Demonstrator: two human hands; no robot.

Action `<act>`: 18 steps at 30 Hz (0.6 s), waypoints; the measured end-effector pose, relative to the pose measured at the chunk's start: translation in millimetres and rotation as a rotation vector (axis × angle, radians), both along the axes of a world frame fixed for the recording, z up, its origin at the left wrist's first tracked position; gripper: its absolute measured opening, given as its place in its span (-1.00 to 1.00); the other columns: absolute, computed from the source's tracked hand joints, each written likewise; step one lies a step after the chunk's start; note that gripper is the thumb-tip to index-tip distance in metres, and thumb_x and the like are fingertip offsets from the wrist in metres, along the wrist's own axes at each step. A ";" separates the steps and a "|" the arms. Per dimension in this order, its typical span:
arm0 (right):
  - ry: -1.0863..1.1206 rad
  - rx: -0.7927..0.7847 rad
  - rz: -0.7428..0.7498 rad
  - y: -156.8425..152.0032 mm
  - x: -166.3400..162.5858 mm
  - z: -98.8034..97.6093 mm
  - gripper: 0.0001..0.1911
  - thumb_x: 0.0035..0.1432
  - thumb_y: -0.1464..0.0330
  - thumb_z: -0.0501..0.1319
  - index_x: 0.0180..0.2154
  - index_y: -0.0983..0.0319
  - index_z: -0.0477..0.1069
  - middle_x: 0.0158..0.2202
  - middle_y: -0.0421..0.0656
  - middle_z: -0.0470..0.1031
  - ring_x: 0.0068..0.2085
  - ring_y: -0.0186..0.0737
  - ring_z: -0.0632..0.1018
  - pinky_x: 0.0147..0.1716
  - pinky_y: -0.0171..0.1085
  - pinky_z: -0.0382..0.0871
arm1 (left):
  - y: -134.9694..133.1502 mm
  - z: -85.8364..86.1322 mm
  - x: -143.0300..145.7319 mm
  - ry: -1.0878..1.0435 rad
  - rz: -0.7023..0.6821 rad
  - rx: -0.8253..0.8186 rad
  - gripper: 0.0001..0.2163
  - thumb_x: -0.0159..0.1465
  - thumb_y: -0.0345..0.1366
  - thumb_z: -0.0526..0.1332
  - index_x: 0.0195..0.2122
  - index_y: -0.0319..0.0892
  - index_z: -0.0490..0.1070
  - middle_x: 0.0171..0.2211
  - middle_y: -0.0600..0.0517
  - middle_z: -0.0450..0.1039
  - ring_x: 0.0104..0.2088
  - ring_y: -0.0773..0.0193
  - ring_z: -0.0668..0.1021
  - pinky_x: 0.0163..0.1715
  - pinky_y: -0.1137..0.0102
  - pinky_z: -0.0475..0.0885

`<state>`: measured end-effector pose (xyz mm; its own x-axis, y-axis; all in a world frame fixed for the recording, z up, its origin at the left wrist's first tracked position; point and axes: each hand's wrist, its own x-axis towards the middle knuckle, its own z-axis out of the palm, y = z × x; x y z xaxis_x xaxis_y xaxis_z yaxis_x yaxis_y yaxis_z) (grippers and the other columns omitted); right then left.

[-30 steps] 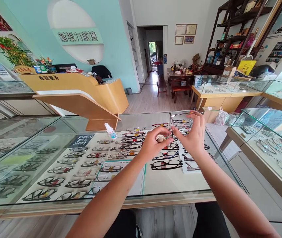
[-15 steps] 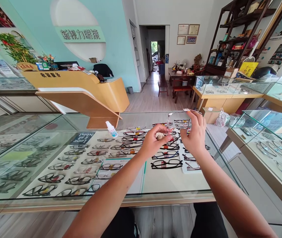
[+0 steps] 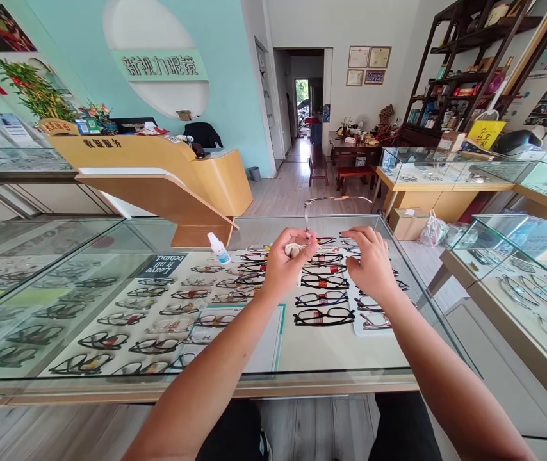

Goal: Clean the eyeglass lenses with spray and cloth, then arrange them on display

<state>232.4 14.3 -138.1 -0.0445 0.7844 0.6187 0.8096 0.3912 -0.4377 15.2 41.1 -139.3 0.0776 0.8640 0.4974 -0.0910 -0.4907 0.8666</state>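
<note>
My left hand point(image 3: 287, 259) is closed on a pair of eyeglasses point(image 3: 307, 214), held up above the glass display case. One thin temple of the eyeglasses stretches to the right, with a small orange mark on it. Bunched in the same palm is a whitish cloth point(image 3: 294, 249). My right hand point(image 3: 370, 261) hovers to the right of the eyeglasses, its fingers curved and apart from the thumb, with nothing visible between them. The lenses are mostly hidden by my left fingers.
Rows of spectacle frames point(image 3: 324, 316) lie inside the glass case point(image 3: 374, 370) below my hands. On its top, left of my hands, stands a small white spray bottle point(image 3: 219, 248). Another display case point(image 3: 508, 275) is to the right, and a wooden counter point(image 3: 148, 153) lies ahead left.
My right hand has let go of the eyeglasses' temple and dropped slightly. My left hand has shifted left with the eyeglasses and cloth.
</note>
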 end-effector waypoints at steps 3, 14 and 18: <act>0.048 0.014 0.055 -1.9 -3.4 1.7 -0.53 0.22 0.49 0.24 0.14 0.16 0.59 0.16 0.02 0.58 0.14 0.18 0.54 0.20 0.21 0.42 | -0.8 -0.1 -0.8 0.054 -0.003 0.031 -0.65 0.28 0.02 0.53 -0.12 -0.07 0.51 0.00 -0.08 0.69 0.03 0.11 0.69 0.07 0.21 0.57; 0.505 -0.006 0.387 -10.7 -32.9 -8.6 -0.77 0.40 0.12 0.35 -0.09 0.09 0.69 -0.02 -0.06 0.66 0.04 -0.03 0.67 0.13 0.03 0.57 | -14.3 -2.0 8.6 0.327 0.032 0.304 -0.73 0.38 0.01 0.44 -0.11 -0.04 0.55 0.07 -0.09 0.57 0.08 0.07 0.64 0.15 0.16 0.56; 0.595 -0.030 0.391 -12.7 -35.1 -8.7 -0.80 0.38 0.14 0.37 -0.21 0.10 0.67 -0.09 -0.08 0.68 -0.01 -0.05 0.68 0.09 -0.02 0.57 | -19.3 -0.3 6.9 0.416 0.025 0.361 -0.79 0.39 -0.09 0.44 -0.06 -0.03 0.54 0.07 -0.09 0.58 0.13 0.04 0.63 0.17 0.14 0.52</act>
<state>197.3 1.5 -146.8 0.0128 0.7970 0.6038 0.2327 0.5849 -0.7770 22.1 21.8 -139.6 0.3127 0.6485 0.6941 0.2391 -0.7609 0.6032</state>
